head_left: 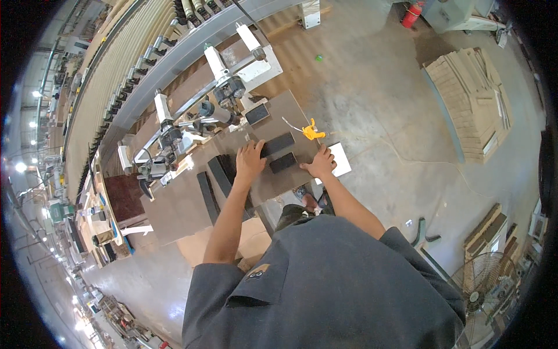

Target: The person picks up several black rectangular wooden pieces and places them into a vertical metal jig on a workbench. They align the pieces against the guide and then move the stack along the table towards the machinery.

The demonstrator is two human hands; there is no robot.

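Observation:
A brown work table (pixel 174 200) stands in front of me with several dark flat pieces on it. My left hand (pixel 250 160) lies flat on the table, its fingers touching the end of a dark rectangular block (pixel 279 143). A smaller dark block (pixel 283 163) sits just right of that hand. My right hand (pixel 320 164) rests at the table's right edge, beside the smaller block, fingers curled on the edge. A third dark block (pixel 257 114) lies farther back. Long dark strips (pixel 207 196) lie to the left of my left arm.
A drilling machine with several upright white spindles (pixel 218 64) runs along the table's far side. A yellow air-blow tool (pixel 313 132) lies near the right corner, a white sheet (pixel 340 159) beyond. Stacked wood pieces (pixel 474 104) sit on the concrete floor; a fan (pixel 482 291) stands lower right.

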